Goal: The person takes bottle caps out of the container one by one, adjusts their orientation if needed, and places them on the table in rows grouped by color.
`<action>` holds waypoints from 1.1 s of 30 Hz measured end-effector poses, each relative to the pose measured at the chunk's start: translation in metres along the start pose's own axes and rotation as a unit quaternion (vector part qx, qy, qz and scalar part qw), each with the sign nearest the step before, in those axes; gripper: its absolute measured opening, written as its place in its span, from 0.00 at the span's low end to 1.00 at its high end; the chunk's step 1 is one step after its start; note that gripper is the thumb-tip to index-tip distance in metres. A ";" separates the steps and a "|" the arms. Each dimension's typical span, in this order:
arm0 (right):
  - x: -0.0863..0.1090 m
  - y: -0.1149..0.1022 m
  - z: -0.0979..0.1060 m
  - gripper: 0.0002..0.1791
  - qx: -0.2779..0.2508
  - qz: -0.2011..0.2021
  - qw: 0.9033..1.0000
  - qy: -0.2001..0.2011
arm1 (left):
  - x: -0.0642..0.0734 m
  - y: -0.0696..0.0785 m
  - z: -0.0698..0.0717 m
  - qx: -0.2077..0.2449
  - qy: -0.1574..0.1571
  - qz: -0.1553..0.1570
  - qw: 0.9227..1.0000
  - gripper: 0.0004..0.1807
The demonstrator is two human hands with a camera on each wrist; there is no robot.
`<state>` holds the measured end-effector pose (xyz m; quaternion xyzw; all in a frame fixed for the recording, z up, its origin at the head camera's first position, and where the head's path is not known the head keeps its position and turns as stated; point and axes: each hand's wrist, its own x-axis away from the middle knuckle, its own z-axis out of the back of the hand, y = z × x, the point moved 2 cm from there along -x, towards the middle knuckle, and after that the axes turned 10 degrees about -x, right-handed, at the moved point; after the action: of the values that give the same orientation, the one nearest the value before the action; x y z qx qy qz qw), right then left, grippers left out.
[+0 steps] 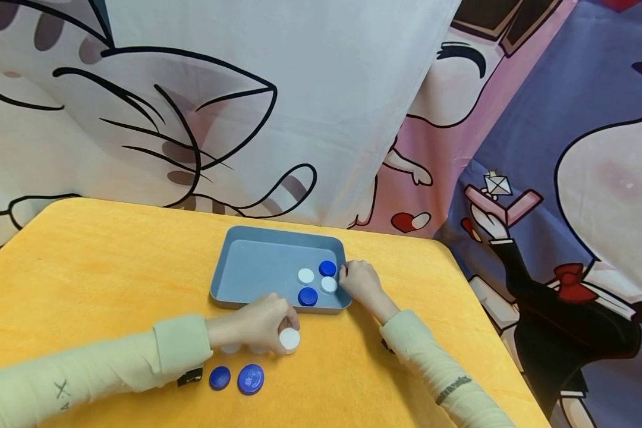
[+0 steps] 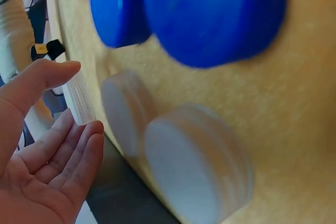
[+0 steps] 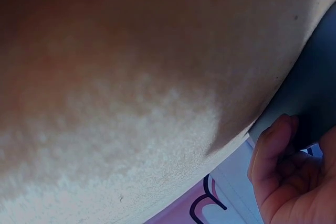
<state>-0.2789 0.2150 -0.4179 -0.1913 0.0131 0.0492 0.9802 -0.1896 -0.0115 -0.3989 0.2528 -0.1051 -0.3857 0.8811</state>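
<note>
My left hand (image 1: pixel 264 324) pinches a white bottle cap (image 1: pixel 289 339) between thumb and fingertips, just in front of the grey-blue tray (image 1: pixel 267 232). In the left wrist view the cap (image 2: pixel 80 98) is edge-on, its ribbed side showing. Two blue caps (image 1: pixel 250 379) lie on the table by that hand, and two white caps (image 2: pixel 181 169) are partly hidden under it in the head view. My right hand (image 1: pixel 361 282) grips the tray's right rim with curled fingers. Inside the tray, at its right end, are two blue caps (image 1: pixel 307 296) and two white caps (image 1: pixel 306 276).
The yellow table (image 1: pixel 112 267) has its back edge against a hanging cloth (image 1: pixel 353 119) printed with cartoon figures. The tray's low walls stand near that back edge.
</note>
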 end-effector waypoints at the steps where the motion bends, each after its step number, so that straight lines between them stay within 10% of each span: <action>1: 0.000 0.000 0.000 0.23 0.000 0.000 1.000 -0.001 | 0.001 0.000 -0.001 0.000 -0.001 0.002 1.000 0.18; 33: -0.001 0.001 -0.002 0.23 0.015 0.000 1.000 0.001 | 0.004 -0.001 -0.015 -0.032 0.011 -0.028 0.999 0.17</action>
<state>-0.2802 0.2156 -0.4201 -0.1769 0.0145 0.0485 0.9829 -0.1817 -0.0102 -0.4123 0.2312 -0.0762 -0.4106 0.8787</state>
